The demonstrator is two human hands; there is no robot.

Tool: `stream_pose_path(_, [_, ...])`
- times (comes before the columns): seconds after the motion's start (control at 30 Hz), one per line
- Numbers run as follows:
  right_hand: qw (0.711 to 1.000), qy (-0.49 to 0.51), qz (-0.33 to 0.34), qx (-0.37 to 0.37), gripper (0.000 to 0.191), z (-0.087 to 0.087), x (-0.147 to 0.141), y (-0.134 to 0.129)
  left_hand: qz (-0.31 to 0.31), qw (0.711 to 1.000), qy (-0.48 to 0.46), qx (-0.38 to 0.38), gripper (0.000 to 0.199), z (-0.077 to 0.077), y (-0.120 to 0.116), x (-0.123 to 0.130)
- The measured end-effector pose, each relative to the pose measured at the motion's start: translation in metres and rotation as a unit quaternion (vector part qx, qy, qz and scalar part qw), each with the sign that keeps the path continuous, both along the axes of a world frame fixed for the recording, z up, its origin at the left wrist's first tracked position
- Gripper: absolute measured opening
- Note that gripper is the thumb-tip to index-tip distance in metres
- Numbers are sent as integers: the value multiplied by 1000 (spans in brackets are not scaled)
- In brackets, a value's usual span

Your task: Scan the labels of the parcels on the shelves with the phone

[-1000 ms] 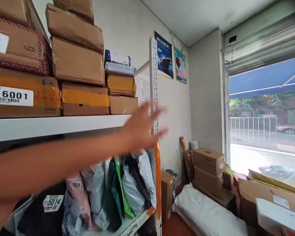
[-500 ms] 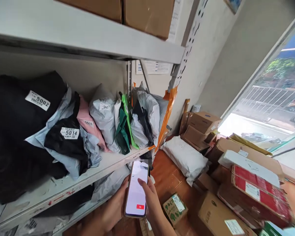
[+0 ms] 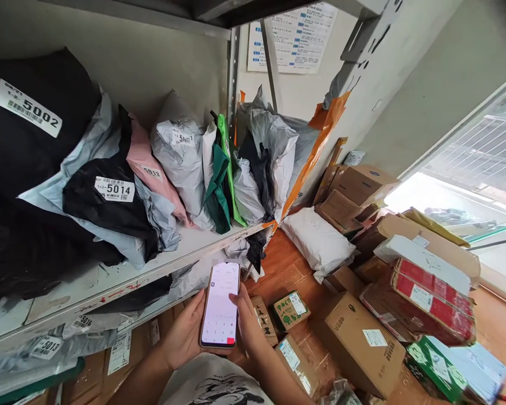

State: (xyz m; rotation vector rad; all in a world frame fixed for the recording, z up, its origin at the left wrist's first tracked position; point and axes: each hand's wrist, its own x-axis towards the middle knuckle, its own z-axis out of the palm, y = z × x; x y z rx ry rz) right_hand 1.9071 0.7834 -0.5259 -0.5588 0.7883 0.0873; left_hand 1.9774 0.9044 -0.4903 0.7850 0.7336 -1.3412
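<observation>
The left hand (image 3: 186,332) and right hand (image 3: 248,323) clamped a dark-edged, rectangular glass smartphone (image 3: 220,315) near the front edge of the white shelf (image 3: 129,288) — screen up, likely for reading; right thumb apparently placed for tapping.

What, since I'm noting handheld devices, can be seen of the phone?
The phone is slim, with rounded corners and a thin dark rim. Its lit, pale pinkish screen shows a number keypad low down and a red key at bottom right; other text is too small to read. Held lengthwise, screen towards the wearer, it has the left hand along one side and the right hand at the other.
</observation>
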Motion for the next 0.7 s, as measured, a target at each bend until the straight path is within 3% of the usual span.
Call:
stream_pose_path(0.2, [997, -47, 49, 25, 54, 4, -12, -16, -37, 998, 22, -51, 51, 9, 1, 2])
stream_pose_path(0.37, [998, -49, 27, 12, 58, 1, -15, -9, -54, 993, 7, -106, 44, 12, -3, 1])
stream_pose_path(0.53, [997, -59, 6, -42, 60, -1, -16, 0, -96, 989, -36, -102, 46, 13, -8, -1])
stream_pose_path(0.7, [991, -121, 13, 48, 66, 1, -24, -14, -77, 991, -66, -83, 67, 4, -2, -7])
